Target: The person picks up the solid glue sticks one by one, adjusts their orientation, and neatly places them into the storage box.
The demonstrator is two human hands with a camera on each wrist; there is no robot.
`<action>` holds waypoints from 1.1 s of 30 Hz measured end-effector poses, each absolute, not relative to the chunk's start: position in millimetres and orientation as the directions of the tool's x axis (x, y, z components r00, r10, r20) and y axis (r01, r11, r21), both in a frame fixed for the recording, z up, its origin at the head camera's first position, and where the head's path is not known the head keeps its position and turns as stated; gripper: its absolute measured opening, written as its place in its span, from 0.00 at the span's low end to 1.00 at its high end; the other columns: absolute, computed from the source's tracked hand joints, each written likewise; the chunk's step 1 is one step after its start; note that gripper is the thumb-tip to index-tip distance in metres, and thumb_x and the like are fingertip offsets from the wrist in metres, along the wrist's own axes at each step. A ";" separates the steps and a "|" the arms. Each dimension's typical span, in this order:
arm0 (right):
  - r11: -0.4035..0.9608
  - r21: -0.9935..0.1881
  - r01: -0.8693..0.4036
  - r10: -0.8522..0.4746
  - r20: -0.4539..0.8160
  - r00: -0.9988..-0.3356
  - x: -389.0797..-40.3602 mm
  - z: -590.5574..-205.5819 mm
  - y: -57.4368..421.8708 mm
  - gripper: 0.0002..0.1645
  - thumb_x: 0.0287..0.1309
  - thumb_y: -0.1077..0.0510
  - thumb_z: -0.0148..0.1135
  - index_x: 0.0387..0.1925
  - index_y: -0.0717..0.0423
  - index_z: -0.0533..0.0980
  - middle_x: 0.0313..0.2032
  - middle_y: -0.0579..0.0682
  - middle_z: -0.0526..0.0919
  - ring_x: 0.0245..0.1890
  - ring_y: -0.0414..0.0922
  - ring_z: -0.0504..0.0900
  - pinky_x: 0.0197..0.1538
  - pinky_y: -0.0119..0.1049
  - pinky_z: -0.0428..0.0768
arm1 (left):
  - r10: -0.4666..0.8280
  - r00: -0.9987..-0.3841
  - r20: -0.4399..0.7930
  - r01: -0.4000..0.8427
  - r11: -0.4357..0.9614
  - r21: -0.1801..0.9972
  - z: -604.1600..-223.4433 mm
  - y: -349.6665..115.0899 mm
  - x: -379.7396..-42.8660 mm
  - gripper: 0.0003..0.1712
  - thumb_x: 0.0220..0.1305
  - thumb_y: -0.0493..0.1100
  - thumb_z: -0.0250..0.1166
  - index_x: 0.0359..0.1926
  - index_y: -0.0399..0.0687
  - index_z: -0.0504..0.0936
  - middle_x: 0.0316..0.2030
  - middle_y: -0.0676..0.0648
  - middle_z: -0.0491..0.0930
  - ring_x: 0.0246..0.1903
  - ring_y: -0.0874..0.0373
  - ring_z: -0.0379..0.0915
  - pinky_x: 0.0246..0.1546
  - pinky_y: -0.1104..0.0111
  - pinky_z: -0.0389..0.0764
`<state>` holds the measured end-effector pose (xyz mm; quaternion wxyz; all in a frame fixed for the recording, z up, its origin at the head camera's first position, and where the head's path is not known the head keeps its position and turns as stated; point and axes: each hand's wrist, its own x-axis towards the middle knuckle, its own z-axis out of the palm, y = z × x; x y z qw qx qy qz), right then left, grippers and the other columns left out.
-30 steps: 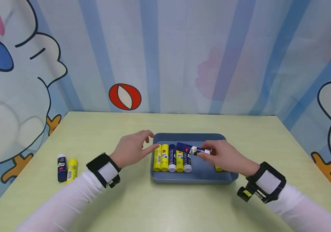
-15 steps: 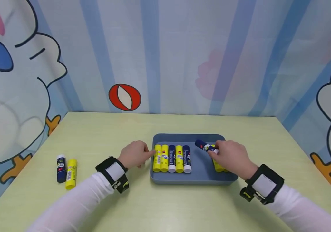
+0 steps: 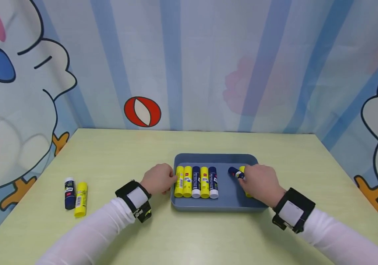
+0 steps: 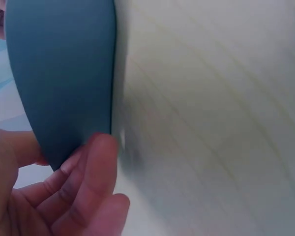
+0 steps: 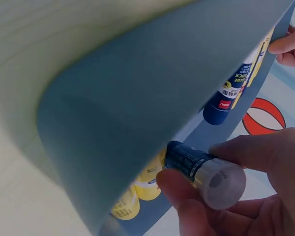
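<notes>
Between its thumb and fingers my right hand (image 3: 262,183) pinches a dark blue glue stick (image 3: 236,172), tilted over the right part of a grey-blue tray (image 3: 222,158). The stick's white end (image 5: 221,184) faces the right wrist camera. Yellow glue sticks (image 5: 148,183) lie just beside it, mostly covered by the hand in the head view. My left hand (image 3: 159,179) grips the tray's left edge, thumb on one side of the wall (image 4: 64,73) and fingers on the other. Several yellow and blue glue sticks (image 3: 204,182) lie in a row in the tray's left half.
Two more glue sticks, one blue with a white end (image 3: 70,193) and one yellow (image 3: 81,199), lie on the pale wooden table (image 3: 135,235) at the left. A printed curtain (image 3: 202,66) hangs behind the table.
My right hand has carried the blue glue stick from beside the row toward the tray's right side and lowered it. My left hand has come from loosely held fingers to a grip on the tray's edge.
</notes>
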<state>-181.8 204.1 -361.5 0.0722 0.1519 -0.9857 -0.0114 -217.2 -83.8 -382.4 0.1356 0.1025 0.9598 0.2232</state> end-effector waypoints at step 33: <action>0.903 0.232 -0.361 -0.354 -0.074 -0.932 -193.5 -370.9 179.6 0.19 0.47 0.51 0.58 0.10 0.57 0.67 0.10 0.48 0.67 0.14 0.44 0.68 0.19 0.41 0.73 | 0.254 -0.939 -0.233 0.132 0.890 0.437 -385.1 -83.2 -220.1 0.18 0.61 0.46 0.56 0.16 0.45 0.75 0.11 0.51 0.74 0.11 0.59 0.71 0.10 0.72 0.64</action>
